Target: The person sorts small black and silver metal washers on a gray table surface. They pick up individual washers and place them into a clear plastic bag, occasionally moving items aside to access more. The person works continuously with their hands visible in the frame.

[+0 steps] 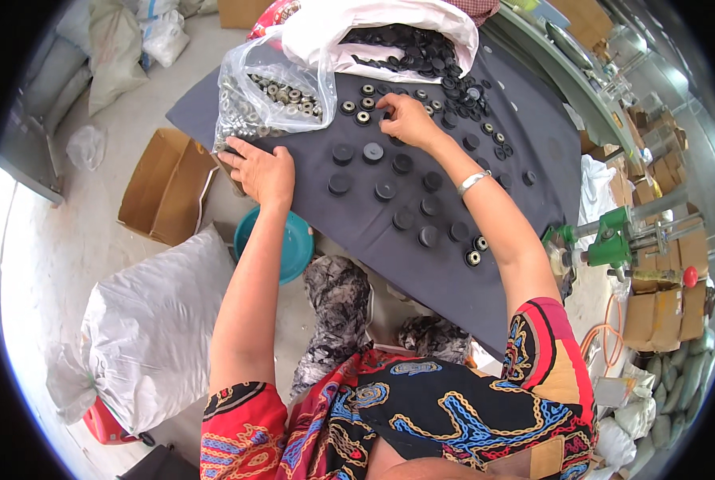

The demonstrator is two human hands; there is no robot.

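My left hand (263, 174) rests at the table's left edge, fingers stretched out and apart. Its fingertips are by the lower edge of a clear plastic bag (321, 68) filled with small metal rings (293, 96). Farther right, the fingers of my right hand (409, 122) are curled in a pinch over the cloth. Something dark shows between them, too hidden to name. Beside these fingers stand several black round caps with metal centres (363, 118). Nearer to me, plain black round caps (385, 190) are spread in loose rows.
A white sack (317, 40) spills black discs (429, 56) at the table's far side. Left of the dark tablecloth (333, 216) are a cardboard box (163, 188), a teal basin (296, 248) and a stuffed white sack (157, 320). A green hand press (609, 240) stands at right.
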